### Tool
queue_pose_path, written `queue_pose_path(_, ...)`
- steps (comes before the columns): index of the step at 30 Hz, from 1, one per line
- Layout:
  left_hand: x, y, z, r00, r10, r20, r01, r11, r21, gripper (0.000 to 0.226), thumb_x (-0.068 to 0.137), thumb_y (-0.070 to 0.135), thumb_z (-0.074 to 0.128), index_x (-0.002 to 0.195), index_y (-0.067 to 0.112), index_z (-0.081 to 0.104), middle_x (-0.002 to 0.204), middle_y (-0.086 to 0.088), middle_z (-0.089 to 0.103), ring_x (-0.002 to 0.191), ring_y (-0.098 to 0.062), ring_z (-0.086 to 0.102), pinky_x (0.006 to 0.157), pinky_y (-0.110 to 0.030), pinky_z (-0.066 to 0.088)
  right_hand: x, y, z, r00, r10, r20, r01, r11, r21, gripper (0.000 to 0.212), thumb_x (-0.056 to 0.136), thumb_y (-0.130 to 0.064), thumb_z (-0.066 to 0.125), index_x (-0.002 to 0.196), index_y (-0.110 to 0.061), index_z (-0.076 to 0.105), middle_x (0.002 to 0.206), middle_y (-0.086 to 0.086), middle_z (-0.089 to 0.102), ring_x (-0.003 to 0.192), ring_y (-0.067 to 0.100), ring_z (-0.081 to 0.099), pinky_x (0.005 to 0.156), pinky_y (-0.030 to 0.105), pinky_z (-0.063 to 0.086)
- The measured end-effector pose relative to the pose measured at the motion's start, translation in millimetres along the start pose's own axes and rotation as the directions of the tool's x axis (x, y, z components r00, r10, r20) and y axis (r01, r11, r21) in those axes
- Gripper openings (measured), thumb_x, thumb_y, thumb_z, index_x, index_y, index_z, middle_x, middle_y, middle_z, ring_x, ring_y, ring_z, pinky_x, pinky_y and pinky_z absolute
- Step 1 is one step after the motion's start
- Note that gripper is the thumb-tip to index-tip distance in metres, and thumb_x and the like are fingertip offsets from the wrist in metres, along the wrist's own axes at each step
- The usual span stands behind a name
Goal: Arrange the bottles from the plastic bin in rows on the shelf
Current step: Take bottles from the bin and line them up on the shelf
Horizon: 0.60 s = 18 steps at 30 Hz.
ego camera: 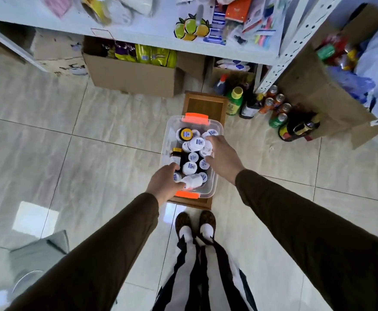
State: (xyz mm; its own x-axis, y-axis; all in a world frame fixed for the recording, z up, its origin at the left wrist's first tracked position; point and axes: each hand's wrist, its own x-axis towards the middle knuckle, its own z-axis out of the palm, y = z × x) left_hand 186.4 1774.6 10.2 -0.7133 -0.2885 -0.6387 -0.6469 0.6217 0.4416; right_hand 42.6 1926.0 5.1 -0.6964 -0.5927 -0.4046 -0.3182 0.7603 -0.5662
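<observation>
Reaching down with both hands, the person is picking bottles out of the plastic bin (216, 185), which sits on a low wooden stand (206, 104) on the floor, near the feet and well below the white shelf (138, 34) at the far side. The left hand (163, 184) curls its fingers around a white bottle (193, 181) lying on its side at the near end of the bin. The right hand (220, 153) lies over the upright bottles (191, 157) at the right, fingers bent down among the caps — whether they have closed on one I cannot tell. To do this well, grip each bottle by the body rather than the cap, lift straight up so neighbours are not toppled, and carry few enough to set down upright in a tidy row.
</observation>
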Motion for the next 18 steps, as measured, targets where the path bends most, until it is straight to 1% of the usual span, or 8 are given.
queue_pose_path(2, 11.9, -3.9, 12.4, 1.000, -0.012, 0.017, 0.012, 1.000, -0.010, 0.056, 0.076, 0.037, 0.076, 0.123, 0.017, 0.055, 0.113, -0.002, 0.066, 0.100, -0.021, 0.062, 0.085, -0.036, 0.052, 17.0, 5.6, 7.6, 0.999, 0.012, -0.036, -0.013, 1.000, -0.018, 0.058, 0.088, -0.009, 0.061, 0.140, -0.018, 0.039, 0.146, 0.006, 0.035, 0.117, 0.030, 0.056, 0.095, 0.039, 0.048)
queue_pose_path(4, 20.8, -6.9, 25.3, 0.999, -0.024, 0.033, 0.025, 1.000, -0.009, 0.052, 0.076, 0.038, 0.077, 0.118, 0.017, 0.056, 0.107, -0.001, 0.066, 0.097, -0.022, 0.062, 0.080, -0.035, 0.051, 31.5, 12.5, 14.9, 0.999, 0.018, -0.050, -0.019, 0.999, -0.035, 0.069, 0.084, -0.001, 0.060, 0.144, -0.023, 0.034, 0.152, 0.003, 0.025, 0.111, 0.030, 0.059, 0.091, 0.039, 0.051)
queue_pose_path(7, 29.7, -12.1, 43.2, 0.997, -0.048, 0.062, 0.048, 0.999, 0.012, 0.049, 0.077, 0.042, 0.078, 0.113, 0.020, 0.053, 0.106, 0.000, 0.067, 0.094, -0.020, 0.063, 0.082, -0.037, 0.053, 53.0, 25.3, 22.8, 0.999, 0.033, 0.002, -0.032, 0.993, -0.117, 0.083, 0.078, 0.011, 0.054, 0.149, -0.025, 0.028, 0.158, 0.000, 0.013, 0.109, 0.030, 0.062, 0.088, 0.036, 0.052)
queue_pose_path(9, 33.6, -16.2, 51.4, 0.995, -0.061, 0.075, 0.061, 0.998, 0.007, 0.053, 0.074, 0.048, 0.079, 0.113, 0.024, 0.051, 0.106, 0.003, 0.068, 0.094, -0.019, 0.065, 0.083, -0.038, 0.055, 66.5, 31.5, 24.2, 0.996, 0.068, 0.064, -0.056, 0.983, -0.174, 0.085, 0.080, 0.011, 0.049, 0.152, -0.025, 0.024, 0.160, 0.001, 0.015, 0.111, 0.033, 0.061, 0.087, 0.037, 0.051)
queue_pose_path(11, 37.3, -19.7, 56.2, 0.995, -0.072, 0.072, 0.073, 0.997, -0.007, 0.052, 0.074, 0.048, 0.078, 0.113, 0.026, 0.051, 0.105, 0.003, 0.069, 0.092, -0.018, 0.066, 0.083, -0.038, 0.056, 76.9, 35.3, 24.6, 0.994, 0.083, 0.073, -0.065, 0.972, -0.226, 0.081, 0.083, 0.007, 0.049, 0.152, -0.026, 0.024, 0.157, 0.004, 0.022, 0.112, 0.034, 0.061, 0.090, 0.039, 0.052)
queue_pose_path(13, 40.7, -22.9, 59.2, 0.995, -0.081, 0.055, 0.082, 0.996, -0.020, 0.047, 0.077, 0.043, 0.076, 0.113, 0.026, 0.052, 0.105, 0.002, 0.070, 0.090, -0.017, 0.066, 0.082, -0.039, 0.056, 82.9, 38.9, 26.7, 0.997, 0.073, 0.040, -0.061, 0.964, -0.259, 0.071, 0.088, 0.000, 0.053, 0.150, -0.025, 0.030, 0.154, 0.006, 0.029, 0.111, 0.033, 0.062, 0.090, 0.039, 0.052)
queue_pose_path(15, 42.4, -24.8, 60.6, 0.996, -0.084, 0.041, 0.086, 0.995, -0.042, 0.044, 0.079, 0.036, 0.075, 0.115, 0.024, 0.053, 0.107, 0.001, 0.070, 0.091, -0.017, 0.066, 0.083, -0.039, 0.056, 84.0, 40.3, 29.1, 0.998, 0.062, 0.025, -0.053, 0.959, -0.277, 0.065, 0.090, -0.004, 0.057, 0.148, -0.022, 0.035, 0.152, 0.007, 0.032, 0.107, 0.031, 0.063, 0.088, 0.038, 0.053)
queue_pose_path(18, 41.6, -26.2, 56.9, 0.996, -0.084, 0.023, 0.086, 0.992, -0.095, 0.041, 0.083, 0.026, 0.072, 0.120, 0.020, 0.056, 0.109, 0.001, 0.067, 0.094, -0.018, 0.064, 0.083, -0.033, 0.054, 79.7, 41.0, 30.9, 0.998, 0.027, 0.056, -0.008, 0.953, -0.303, 0.067, 0.090, -0.006, 0.059, 0.150, -0.018, 0.031, 0.147, 0.010, 0.039, 0.108, 0.034, 0.062, 0.087, 0.041, 0.053)
